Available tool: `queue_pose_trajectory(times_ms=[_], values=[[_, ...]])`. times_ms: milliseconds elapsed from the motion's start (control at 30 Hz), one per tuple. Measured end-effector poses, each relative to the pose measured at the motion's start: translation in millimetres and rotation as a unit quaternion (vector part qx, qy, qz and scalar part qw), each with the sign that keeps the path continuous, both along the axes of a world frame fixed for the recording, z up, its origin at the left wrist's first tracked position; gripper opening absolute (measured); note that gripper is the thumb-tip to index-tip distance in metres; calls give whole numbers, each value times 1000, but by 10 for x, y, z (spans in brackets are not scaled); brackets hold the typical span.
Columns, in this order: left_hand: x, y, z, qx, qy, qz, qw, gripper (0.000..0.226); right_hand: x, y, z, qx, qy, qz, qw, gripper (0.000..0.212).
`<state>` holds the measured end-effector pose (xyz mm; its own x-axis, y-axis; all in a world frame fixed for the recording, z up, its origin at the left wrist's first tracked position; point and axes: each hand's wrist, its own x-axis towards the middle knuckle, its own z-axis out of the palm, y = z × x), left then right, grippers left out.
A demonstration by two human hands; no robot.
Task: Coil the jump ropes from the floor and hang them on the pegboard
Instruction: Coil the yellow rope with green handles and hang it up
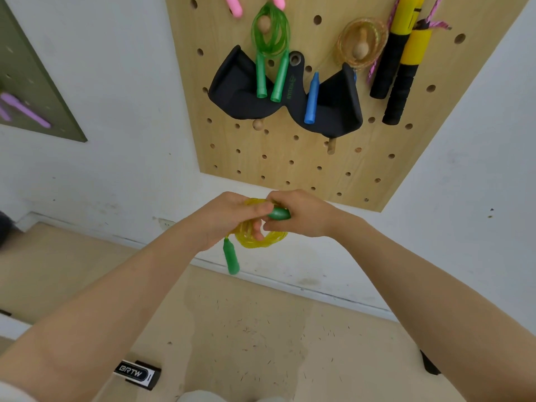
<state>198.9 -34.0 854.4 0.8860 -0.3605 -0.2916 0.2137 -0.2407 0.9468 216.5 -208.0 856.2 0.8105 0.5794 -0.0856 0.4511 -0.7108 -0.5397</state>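
— Where do we have the rope right now?

— The yellow jump rope [255,237] is coiled up between our two hands, held in front of the white wall [116,140], just below the bottom edge of the wooden pegboard [290,158]. Our left hand [229,220] has its grip clenched around the coil, fingers through the loops. Our right hand [301,214] has its grip closed on one green handle [278,213], pinching it against the coil.

— And the other handle?

— The second green handle [231,258] hangs free below our left hand, dangling from the rope end and touching nothing else.

— What do we see on the board?

— A green jump rope [269,50] hangs coiled on a peg, its two handles pointing down over a black fabric piece [237,94]. Beside it a blue handle [311,98] hangs from an orange coil [362,43] looped on another peg. At the right hang the yellow and black handles [403,53] with a pink cord. Pink handles [235,5] show at the top edge.

— And below us?

— The beige floor [246,329], with a black item marked BRTW [137,374] lying on it.
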Motion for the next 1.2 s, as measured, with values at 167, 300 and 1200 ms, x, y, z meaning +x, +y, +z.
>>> queue_pose_trajectory(times_ms=[167,300,1200], values=[[-42,4,-79,-74,-32,20,997,9,2,-35,17,25,16,-41,999,16],[-100,-46,-110,-128,-54,21,990,18,8,-37,87,39,25,-60,997,15],[241,-76,-239,41,-63,298,951,23,-39,79,-35,15,-338,113,934,41]])
